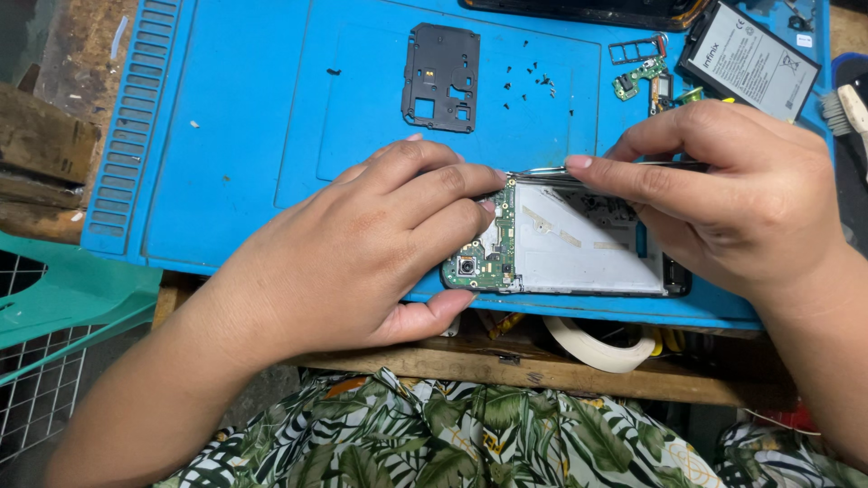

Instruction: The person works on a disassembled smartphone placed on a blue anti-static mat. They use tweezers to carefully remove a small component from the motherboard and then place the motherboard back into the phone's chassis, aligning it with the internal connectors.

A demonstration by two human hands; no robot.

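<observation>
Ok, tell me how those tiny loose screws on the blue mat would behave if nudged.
The screws look tiny and scattered, so they would probably skid or roll at a light push. Lying loose on the smooth blue mat, they seem easy to lose. Bare fingertips would likely struggle to pinch one.

A flat rectangular phone battery [749,60] lies at the far right corner of the blue work mat [235,136]. Its label is grey-white with dark print, inside a black border. No packages, signs or lit screens are visible.
</observation>
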